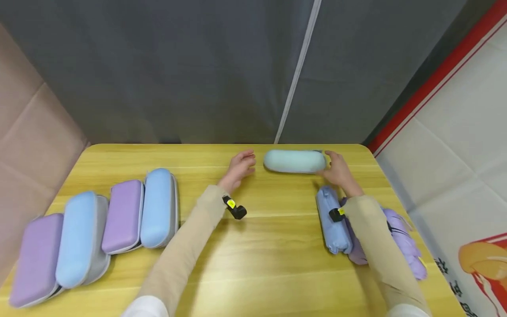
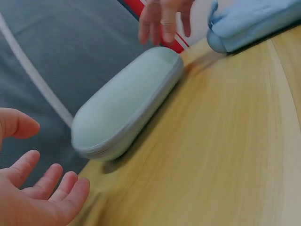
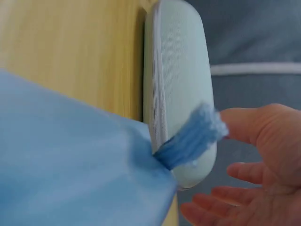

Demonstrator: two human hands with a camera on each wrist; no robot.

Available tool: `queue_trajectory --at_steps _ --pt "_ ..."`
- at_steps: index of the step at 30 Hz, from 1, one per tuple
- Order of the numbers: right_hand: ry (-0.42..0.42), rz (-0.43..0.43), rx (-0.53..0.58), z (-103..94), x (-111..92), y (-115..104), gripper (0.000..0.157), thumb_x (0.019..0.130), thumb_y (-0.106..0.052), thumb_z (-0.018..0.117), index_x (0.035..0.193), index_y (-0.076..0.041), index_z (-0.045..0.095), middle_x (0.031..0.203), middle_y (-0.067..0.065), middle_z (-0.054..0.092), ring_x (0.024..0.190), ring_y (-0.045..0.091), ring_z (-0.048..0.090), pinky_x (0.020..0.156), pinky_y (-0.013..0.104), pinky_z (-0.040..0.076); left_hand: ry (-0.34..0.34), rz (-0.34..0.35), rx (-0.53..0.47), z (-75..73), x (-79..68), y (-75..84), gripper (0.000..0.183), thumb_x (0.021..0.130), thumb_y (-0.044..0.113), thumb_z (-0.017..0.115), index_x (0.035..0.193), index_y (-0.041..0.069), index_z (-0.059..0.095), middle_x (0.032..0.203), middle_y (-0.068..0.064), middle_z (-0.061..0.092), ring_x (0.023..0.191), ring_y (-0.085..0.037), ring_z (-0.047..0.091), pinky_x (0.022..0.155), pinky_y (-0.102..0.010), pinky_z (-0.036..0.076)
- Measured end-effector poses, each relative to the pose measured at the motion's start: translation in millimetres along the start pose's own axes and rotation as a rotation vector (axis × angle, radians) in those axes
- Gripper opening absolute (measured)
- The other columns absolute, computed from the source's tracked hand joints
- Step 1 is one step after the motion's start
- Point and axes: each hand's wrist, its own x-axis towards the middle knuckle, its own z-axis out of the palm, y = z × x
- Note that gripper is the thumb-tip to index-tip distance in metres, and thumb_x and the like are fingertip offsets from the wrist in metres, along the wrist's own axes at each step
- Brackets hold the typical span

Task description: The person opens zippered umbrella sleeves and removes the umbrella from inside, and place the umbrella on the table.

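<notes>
A mint-green zippered case [image 1: 295,161] with rounded ends lies lengthwise near the table's back edge. To its left is my left hand [image 1: 239,168], fingers loosely bent and a gap between them and the case's end. In the left wrist view that hand [image 2: 44,197] holds nothing. My right hand [image 1: 337,171] is at the opposite end, its fingertips right by the case in the head view. The right wrist view shows the right hand [image 3: 270,172] with spread fingers beside the case [image 3: 183,70], while a blue folded umbrella's strap [image 3: 190,139] partly covers that case.
Below my right hand lie the blue folded umbrella [image 1: 334,224] and purple folded umbrellas [image 1: 404,244], partly hidden by my forearm. On the left stand purple cases [image 1: 123,215] and blue cases [image 1: 159,207] in a slanting row. A grey curtain [image 1: 178,75] hangs behind the table.
</notes>
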Motion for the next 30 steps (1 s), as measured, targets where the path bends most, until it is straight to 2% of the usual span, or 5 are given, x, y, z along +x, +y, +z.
queue_trajectory --at_steps 4,7,15,22,30 --pt "-0.093 0.138 0.077 2.0 13 4 0.081 0.088 -0.022 0.063 0.147 0.003 0.014 0.146 0.031 0.022 0.128 0.046 0.031 0.103 0.054 0.031 -0.008 -0.058 0.066 15.2 6.8 -10.3 0.049 0.091 0.006 0.054 0.139 0.004 0.042 0.138 -0.016 0.045 0.122 -0.029 0.047 0.097 -0.042 0.043" --pt "-0.133 0.195 0.134 4.6 17 5 0.082 0.088 -0.022 0.062 0.149 0.0 0.013 0.147 0.029 0.022 0.132 0.043 0.027 0.106 0.052 0.027 -0.012 -0.082 0.101 24.5 10.0 -14.7 0.051 0.089 0.006 0.057 0.138 0.005 0.043 0.136 -0.015 0.046 0.117 -0.027 0.049 0.095 -0.041 0.045" --pt "-0.099 0.189 0.187 13.6 28 6 0.079 0.085 -0.016 0.066 0.147 0.001 0.02 0.14 0.03 0.031 0.123 0.042 0.035 0.103 0.051 0.031 0.071 -0.069 0.122 27.8 14.1 -16.7 0.052 0.087 0.003 0.059 0.136 0.007 0.045 0.129 -0.016 0.05 0.103 -0.023 0.052 0.089 -0.04 0.048" --pt "0.008 0.166 0.195 24.1 30 3 0.077 0.079 -0.008 0.069 0.142 0.004 0.028 0.13 0.032 0.041 0.115 0.042 0.043 0.1 0.049 0.037 0.081 -0.04 0.159 24.9 15.0 -19.9 0.051 0.084 0.0 0.059 0.134 0.004 0.047 0.121 -0.018 0.051 0.099 -0.021 0.052 0.088 -0.034 0.048" --pt "-0.049 0.179 0.183 31.1 20 -14 0.077 0.079 -0.011 0.071 0.141 0.004 0.028 0.13 0.03 0.042 0.114 0.041 0.046 0.096 0.048 0.041 0.102 -0.082 0.199 7.5 -1.0 -12.8 0.051 0.083 0.002 0.058 0.133 0.005 0.049 0.119 -0.017 0.05 0.097 -0.022 0.053 0.087 -0.036 0.049"
